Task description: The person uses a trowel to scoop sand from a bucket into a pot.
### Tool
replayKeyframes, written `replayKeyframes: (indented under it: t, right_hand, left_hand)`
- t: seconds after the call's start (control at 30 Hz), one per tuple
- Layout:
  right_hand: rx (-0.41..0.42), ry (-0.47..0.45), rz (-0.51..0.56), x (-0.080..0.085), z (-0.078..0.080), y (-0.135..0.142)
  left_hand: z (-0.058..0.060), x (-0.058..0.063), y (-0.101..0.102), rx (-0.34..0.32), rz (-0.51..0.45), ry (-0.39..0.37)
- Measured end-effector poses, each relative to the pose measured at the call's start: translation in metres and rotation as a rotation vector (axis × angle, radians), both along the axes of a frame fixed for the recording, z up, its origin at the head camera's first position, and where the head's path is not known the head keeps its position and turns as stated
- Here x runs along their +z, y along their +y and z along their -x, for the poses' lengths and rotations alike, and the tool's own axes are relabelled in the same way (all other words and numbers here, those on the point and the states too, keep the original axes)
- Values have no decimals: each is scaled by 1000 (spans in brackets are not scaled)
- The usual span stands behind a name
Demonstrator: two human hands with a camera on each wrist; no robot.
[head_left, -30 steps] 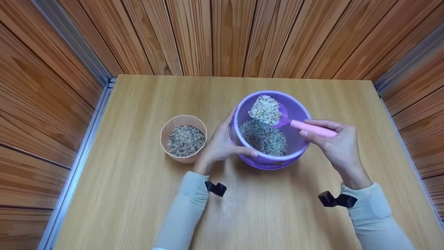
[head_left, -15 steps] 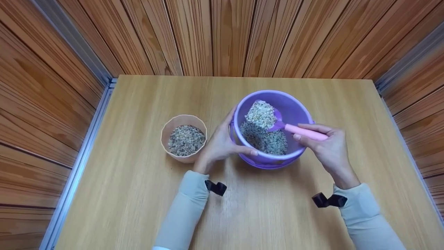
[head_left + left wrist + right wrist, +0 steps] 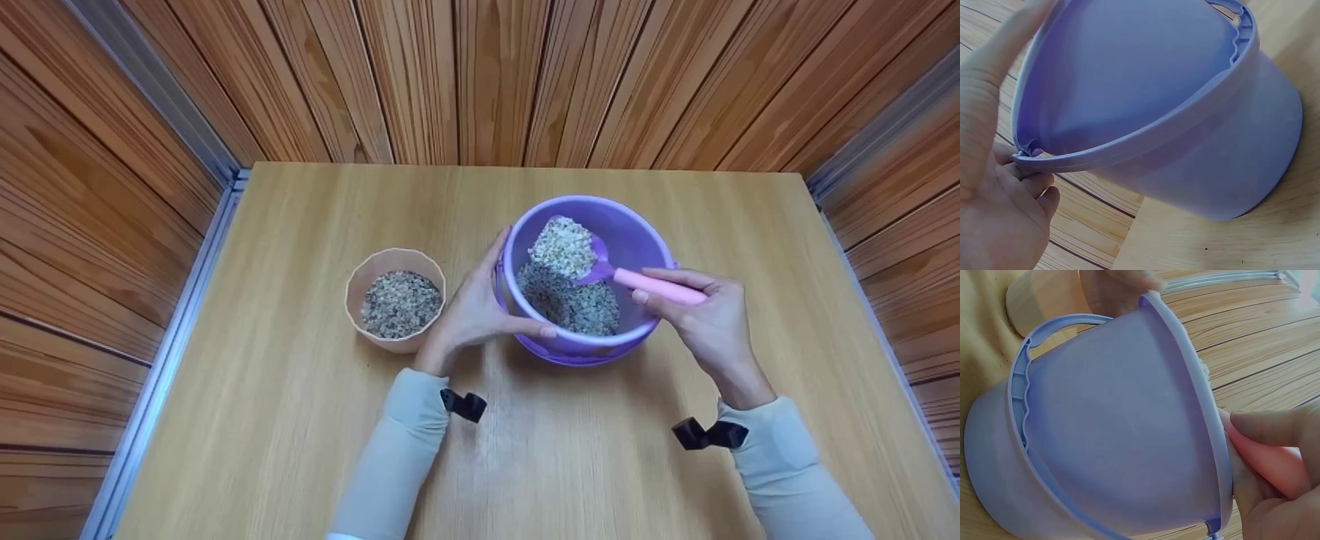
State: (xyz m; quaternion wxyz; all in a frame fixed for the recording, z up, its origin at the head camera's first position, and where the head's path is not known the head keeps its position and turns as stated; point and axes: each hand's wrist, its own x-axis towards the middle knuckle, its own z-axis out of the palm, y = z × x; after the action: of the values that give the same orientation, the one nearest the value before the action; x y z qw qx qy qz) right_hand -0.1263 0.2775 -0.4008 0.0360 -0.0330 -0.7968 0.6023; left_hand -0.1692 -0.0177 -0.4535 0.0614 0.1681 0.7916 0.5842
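Note:
A purple bucket (image 3: 637, 244) stands right of the table's middle, with grey gravel (image 3: 592, 309) inside. My left hand (image 3: 480, 309) grips its left side, thumb at the rim and fingers around the wall; the left wrist view shows the curled fingers (image 3: 1039, 185) by the handle joint. Between thumb and fingers, my right hand (image 3: 709, 322) holds a toy shovel by its pink handle (image 3: 660, 286). The shovel's purple blade carries a heap of pale gravel (image 3: 562, 247) over the bucket's opening. In the right wrist view, the bucket wall (image 3: 1117, 410) hides the blade.
A peach-coloured faceted pot (image 3: 375, 266), partly filled with gravel (image 3: 401, 304), stands close to the left wrist. The bucket's own handle (image 3: 1019, 399) hangs down on the near side. Wood-panelled walls (image 3: 495, 82) rise beyond the table (image 3: 300, 420).
The right hand has moved left and slightly nearer, lowering the loaded shovel a little over the bucket; in the last half second it barely shifts. The left hand and bucket stay put.

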Motion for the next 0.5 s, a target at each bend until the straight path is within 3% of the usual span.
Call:
replayKeyframes:
  t: [0.27, 0.5]
  right_hand:
    - [7, -5, 31, 0, 0, 0]
    - [11, 18, 68, -1, 1, 0]
  left_hand:
    - [-8, 16, -15, 77, 53, 56]
    - [-13, 27, -48, 129, 60, 238]
